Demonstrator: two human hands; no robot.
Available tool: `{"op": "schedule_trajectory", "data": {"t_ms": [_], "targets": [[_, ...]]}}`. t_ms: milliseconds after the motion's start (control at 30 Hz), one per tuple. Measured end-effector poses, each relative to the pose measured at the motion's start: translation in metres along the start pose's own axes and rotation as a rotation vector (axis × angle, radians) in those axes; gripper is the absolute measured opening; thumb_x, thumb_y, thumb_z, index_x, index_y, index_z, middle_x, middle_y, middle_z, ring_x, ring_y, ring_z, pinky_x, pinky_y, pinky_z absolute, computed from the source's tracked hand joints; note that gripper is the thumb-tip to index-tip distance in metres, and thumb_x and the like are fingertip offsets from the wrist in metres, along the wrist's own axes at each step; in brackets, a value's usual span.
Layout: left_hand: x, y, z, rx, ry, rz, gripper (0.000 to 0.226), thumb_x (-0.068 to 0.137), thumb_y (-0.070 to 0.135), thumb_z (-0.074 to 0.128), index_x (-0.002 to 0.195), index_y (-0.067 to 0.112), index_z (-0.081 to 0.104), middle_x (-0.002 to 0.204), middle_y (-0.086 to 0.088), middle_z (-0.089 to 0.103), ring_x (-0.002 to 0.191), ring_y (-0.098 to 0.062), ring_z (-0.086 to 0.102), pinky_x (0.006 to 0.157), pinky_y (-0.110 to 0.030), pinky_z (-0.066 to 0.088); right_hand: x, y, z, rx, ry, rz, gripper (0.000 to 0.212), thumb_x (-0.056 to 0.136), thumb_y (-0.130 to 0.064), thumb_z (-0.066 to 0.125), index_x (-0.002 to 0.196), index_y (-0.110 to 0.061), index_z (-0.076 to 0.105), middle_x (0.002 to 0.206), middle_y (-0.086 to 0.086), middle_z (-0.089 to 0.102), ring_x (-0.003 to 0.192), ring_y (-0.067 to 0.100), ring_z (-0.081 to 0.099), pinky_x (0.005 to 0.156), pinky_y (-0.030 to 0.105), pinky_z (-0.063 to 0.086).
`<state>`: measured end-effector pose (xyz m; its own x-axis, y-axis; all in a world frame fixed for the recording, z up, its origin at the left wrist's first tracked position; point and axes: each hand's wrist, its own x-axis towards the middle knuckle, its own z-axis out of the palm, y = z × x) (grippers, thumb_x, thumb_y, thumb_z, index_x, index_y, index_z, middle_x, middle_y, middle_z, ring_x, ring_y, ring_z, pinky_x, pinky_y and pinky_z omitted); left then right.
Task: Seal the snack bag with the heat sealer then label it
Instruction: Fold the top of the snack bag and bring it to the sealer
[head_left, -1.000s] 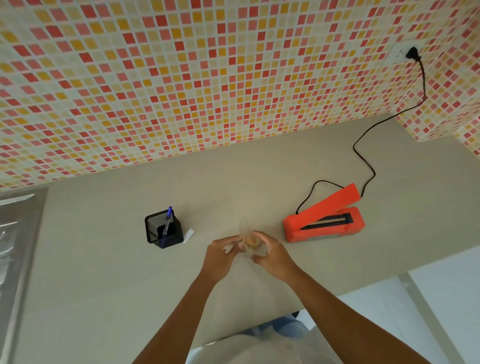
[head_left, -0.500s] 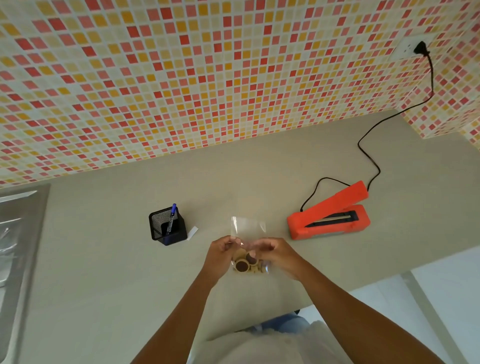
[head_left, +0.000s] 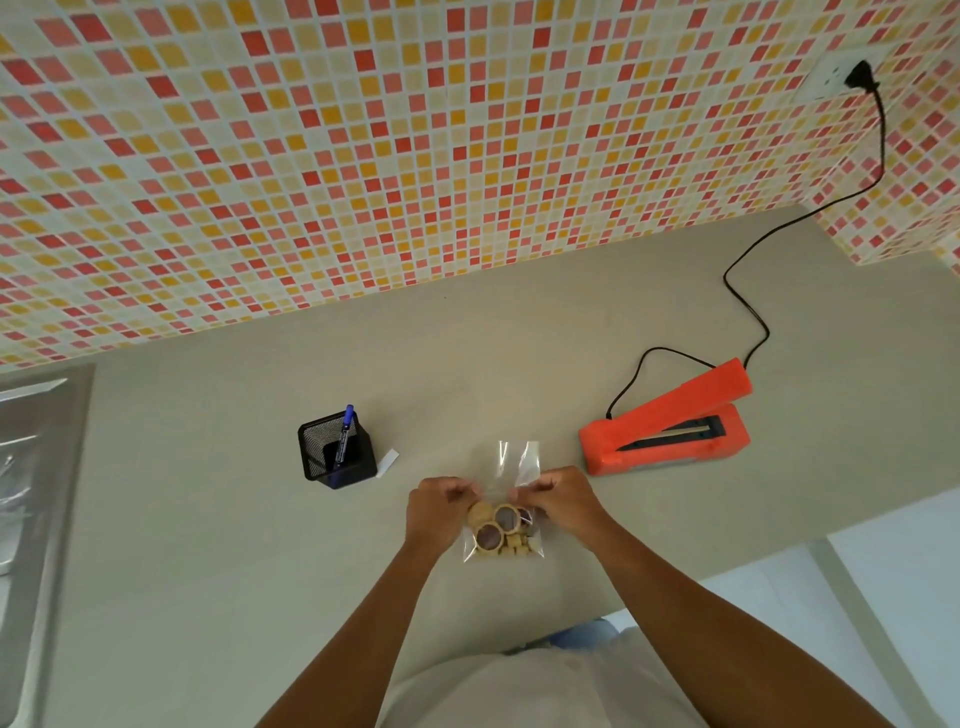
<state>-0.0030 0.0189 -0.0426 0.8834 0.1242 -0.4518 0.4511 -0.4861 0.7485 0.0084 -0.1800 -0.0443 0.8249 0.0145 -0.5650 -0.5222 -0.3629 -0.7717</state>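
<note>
A clear snack bag (head_left: 503, 530) with round biscuits in its lower part is held over the beige counter. My left hand (head_left: 435, 510) pinches its left side and my right hand (head_left: 562, 500) pinches its right side, just above the biscuits. The bag's empty top sticks up past my fingers. The orange heat sealer (head_left: 667, 426) stands to the right with its lid raised and its black cord running to a wall socket (head_left: 836, 73). A white label (head_left: 387, 461) lies beside a black mesh pen cup (head_left: 335, 451) that holds a blue pen (head_left: 345, 434).
A steel sink (head_left: 31, 499) sits at the far left. The counter (head_left: 208, 545) ends at the tiled wall behind and at its front edge near my body; the floor shows at the lower right.
The bag has been drawn out flat between my hands and lowered toward me, so the biscuits and the empty top now show. The camera has closed in a little.
</note>
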Motion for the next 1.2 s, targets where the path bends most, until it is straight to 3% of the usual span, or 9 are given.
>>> {"op": "schedule_trajectory", "data": {"t_ms": [233,333,433,533,667,767,900,1000,1200], "targets": [[0.000,-0.004,0.006,0.211,0.078,0.008,0.030,0.087,0.035,0.069,0.063,0.017,0.069,0.054,0.005,0.060,0.052,-0.015,0.053,0.052,-0.021,0.039,0.006,-0.001,0.015,-0.229,0.097,-0.043,0.047,0.070,-0.022,0.084,0.040,-0.013,0.049,0.040,-0.007,0.037,0.040,0.006,0.031,0.045,0.024,0.029],[0.002,-0.003,0.008,0.290,0.102,0.050,0.027,0.086,0.031,0.067,0.060,0.022,0.065,0.056,0.006,0.062,0.058,-0.018,0.058,0.061,-0.026,0.047,0.004,-0.004,0.020,-0.310,0.114,-0.018,0.034,0.075,-0.025,0.080,0.049,-0.013,0.061,0.050,0.002,0.058,0.044,0.009,0.046,0.047,0.025,0.039],[0.002,0.001,0.007,0.423,0.116,0.065,0.014,0.087,0.035,0.065,0.085,0.023,0.070,0.082,0.005,0.073,0.078,-0.020,0.066,0.080,-0.036,0.050,0.002,-0.006,0.022,-0.343,0.135,0.002,0.040,0.076,-0.029,0.080,0.047,-0.017,0.056,0.047,-0.005,0.053,0.043,0.007,0.045,0.046,0.023,0.038],[0.004,0.003,0.007,0.517,0.157,0.118,0.025,0.083,0.032,0.067,0.101,0.018,0.058,0.096,0.002,0.061,0.087,-0.021,0.061,0.080,-0.034,0.046,0.000,-0.008,0.025,-0.387,0.155,0.043,0.031,0.075,-0.033,0.080,0.057,-0.017,0.061,0.056,-0.007,0.061,0.053,0.012,0.058,0.051,0.028,0.046],[0.005,0.003,0.012,0.562,0.118,0.257,0.007,0.082,0.017,0.067,0.086,0.015,0.062,0.084,0.000,0.063,0.072,-0.022,0.061,0.071,-0.032,0.044,0.000,-0.013,0.025,-0.480,0.223,0.052,0.035,0.069,-0.039,0.083,0.077,-0.019,0.055,0.080,-0.003,0.063,0.072,0.017,0.060,0.055,0.030,0.045],[0.007,-0.002,0.015,0.526,0.077,0.229,0.016,0.085,0.034,0.067,0.082,0.018,0.069,0.082,0.002,0.066,0.072,-0.020,0.064,0.075,-0.033,0.047,-0.003,-0.015,0.027,-0.554,0.281,-0.051,0.053,0.068,-0.031,0.084,0.102,-0.018,0.047,0.101,-0.003,0.048,0.090,0.018,0.049,0.067,0.034,0.048],[0.010,-0.004,0.016,0.495,0.077,0.209,0.016,0.087,0.037,0.066,0.087,0.022,0.071,0.089,0.003,0.068,0.078,-0.016,0.063,0.081,-0.030,0.049,-0.004,-0.010,0.037,-0.660,0.123,-0.296,0.014,0.079,-0.003,0.062,0.089,-0.012,0.059,0.092,0.001,0.055,0.081,0.022,0.057,0.069,0.037,0.050],[0.012,-0.003,0.016,0.408,0.078,0.152,0.015,0.086,0.035,0.070,0.088,0.020,0.071,0.091,0.002,0.071,0.080,-0.016,0.064,0.083,-0.032,0.052,0.004,-0.004,0.033,-0.533,0.026,-0.316,0.023,0.076,0.006,0.058,0.085,-0.010,0.073,0.088,0.004,0.065,0.076,0.020,0.063,0.071,0.032,0.053],[0.016,-0.004,0.010,0.392,0.056,0.172,0.037,0.083,0.032,0.073,0.117,0.021,0.066,0.104,0.000,0.068,0.089,-0.020,0.066,0.083,-0.032,0.052,0.011,-0.006,0.028,-0.490,-0.041,-0.331,0.038,0.078,0.005,0.065,0.114,-0.008,0.072,0.105,0.006,0.063,0.088,0.016,0.060,0.083,0.019,0.045]]}}
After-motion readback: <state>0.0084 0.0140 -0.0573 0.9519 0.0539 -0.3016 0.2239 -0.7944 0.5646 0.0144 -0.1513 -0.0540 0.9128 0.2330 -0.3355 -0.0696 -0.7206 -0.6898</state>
